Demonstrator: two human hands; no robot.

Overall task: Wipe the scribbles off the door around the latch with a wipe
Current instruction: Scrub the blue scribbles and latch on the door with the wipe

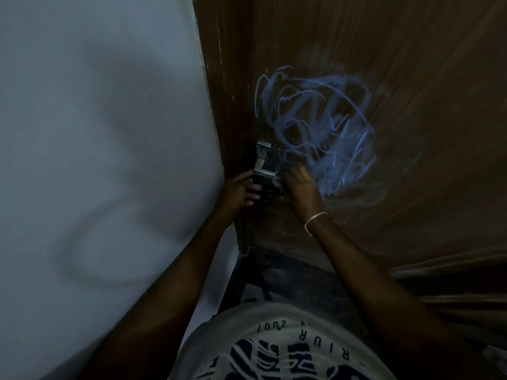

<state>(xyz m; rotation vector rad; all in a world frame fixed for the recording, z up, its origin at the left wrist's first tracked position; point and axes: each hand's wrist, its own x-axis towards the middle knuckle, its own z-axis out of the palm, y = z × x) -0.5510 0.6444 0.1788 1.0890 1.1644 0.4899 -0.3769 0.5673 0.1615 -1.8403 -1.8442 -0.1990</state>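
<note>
Blue chalk-like scribbles (315, 127) cover a patch of the brown wooden door (411, 78), partly smeared at the lower right. A metal latch (262, 160) sits at the door's left edge, just left of the scribbles. My left hand (238, 192) reaches to the dark lower part of the latch, fingers curled around it. My right hand (300, 185), with a thin bracelet at the wrist, presses against the door right of the latch at the lower edge of the scribbles. No wipe is visible; whatever is under the right palm is hidden.
A pale wall (96, 133) fills the left side and meets the dark door frame (219, 91). The dark floor (288, 278) lies below the door. My white printed shirt (274, 346) shows at the bottom. The scene is dim and slightly blurred.
</note>
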